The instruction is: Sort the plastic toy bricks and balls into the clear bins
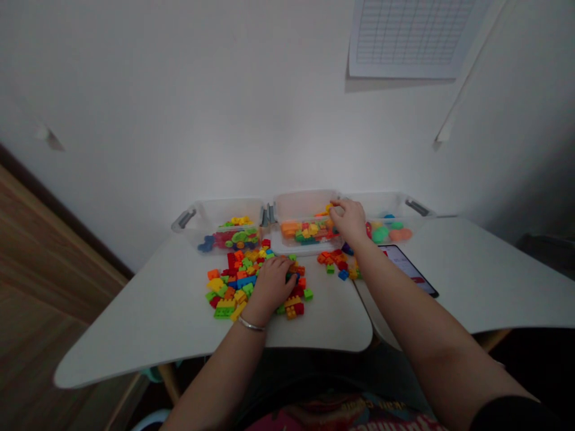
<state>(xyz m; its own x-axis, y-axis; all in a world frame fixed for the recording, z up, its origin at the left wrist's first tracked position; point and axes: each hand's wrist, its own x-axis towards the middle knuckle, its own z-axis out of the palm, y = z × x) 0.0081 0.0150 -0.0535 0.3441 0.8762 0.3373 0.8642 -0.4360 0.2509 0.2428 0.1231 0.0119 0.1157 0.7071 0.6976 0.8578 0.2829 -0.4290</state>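
My left hand (pixel 272 283) rests palm down on a pile of coloured toy bricks (pixel 233 286) on the white table (pixel 157 317), fingers curled over some of them; a thin bracelet sits on that wrist. My right hand (pixel 348 219) reaches over the rim of the middle clear bin (pixel 302 206), fingers pinched together above the orange, yellow and green bricks inside. What the fingers hold is too small to make out.
A left clear bin (pixel 211 216) holds mixed bricks and a right bin (pixel 404 206) holds rounded green and orange pieces. A smaller brick cluster (pixel 336 262) and a phone (pixel 411 269) lie under my right forearm. The wall is just behind the bins.
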